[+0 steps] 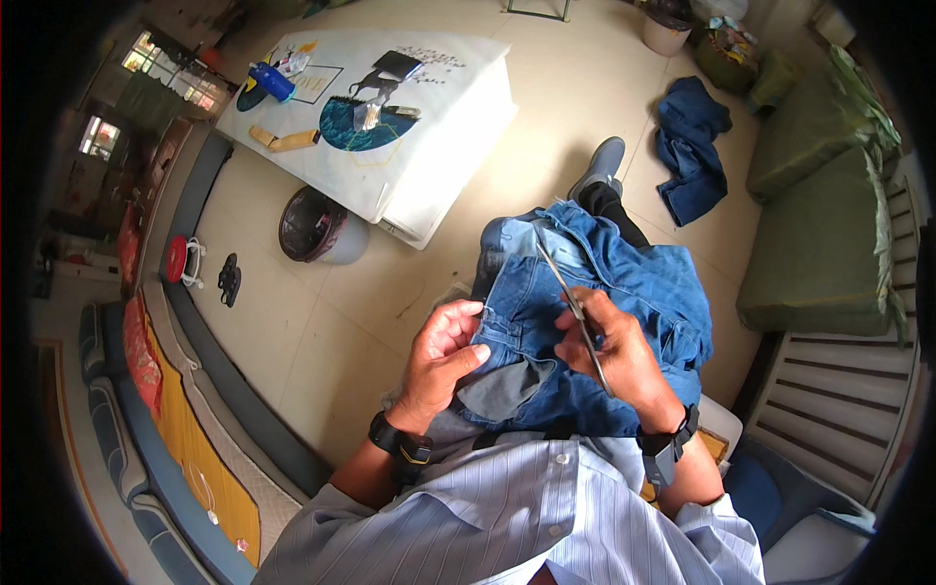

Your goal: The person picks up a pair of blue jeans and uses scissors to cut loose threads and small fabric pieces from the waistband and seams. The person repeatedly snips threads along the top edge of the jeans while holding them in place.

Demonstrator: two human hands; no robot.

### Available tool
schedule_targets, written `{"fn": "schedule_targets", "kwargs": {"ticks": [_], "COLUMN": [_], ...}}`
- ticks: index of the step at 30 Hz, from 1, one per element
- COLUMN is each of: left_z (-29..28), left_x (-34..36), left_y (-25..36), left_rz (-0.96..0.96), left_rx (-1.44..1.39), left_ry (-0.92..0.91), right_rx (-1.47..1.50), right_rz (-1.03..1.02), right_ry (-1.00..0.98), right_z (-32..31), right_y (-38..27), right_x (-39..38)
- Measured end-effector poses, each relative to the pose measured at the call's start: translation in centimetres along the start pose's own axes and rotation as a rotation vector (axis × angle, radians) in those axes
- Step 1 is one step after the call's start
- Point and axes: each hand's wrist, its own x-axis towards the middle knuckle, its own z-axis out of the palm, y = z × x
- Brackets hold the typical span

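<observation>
Blue denim jeans (624, 268) lie spread over my lap, with a grey pocket lining (507, 390) showing near the waistband. My left hand (444, 361) pinches the denim edge by the waistband between thumb and fingers. Held in my right hand (614, 346) is a long, slim metal tool, apparently scissors (558, 268), seen nearly edge-on. Its pointed end reaches away from me over the jeans, and its rear part runs past my palm. The fingers partly hide its grip.
Another pair of jeans (692, 146) lies on the tiled floor at right. A low table (448, 88) with a blue bottle (273, 83) stands ahead left, beside a waste bin (322, 229). Green covered cushions (819, 253) rest on the slatted bench (829, 390). A long sofa (185, 419) lines the left.
</observation>
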Motion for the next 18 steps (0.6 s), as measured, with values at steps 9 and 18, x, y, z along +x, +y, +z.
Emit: {"fn": "schedule_targets", "kwargs": {"ticks": [9, 18], "left_z": [-0.4, -0.4], "left_x": [-0.4, 0.1], "left_y": [-0.5, -0.3], "left_rz": [0.031, -0.075], "left_rx": [0.188, 0.009], "left_ry": [0.007, 0.005], "right_rx": [-0.063, 0.293], "right_rz": [-0.071, 0.111], "right_ry": [-0.151, -0.244], "right_z": [4.2, 3.2], "right_y": [-1.7, 0.7], "right_x": [3.0, 4.8]}}
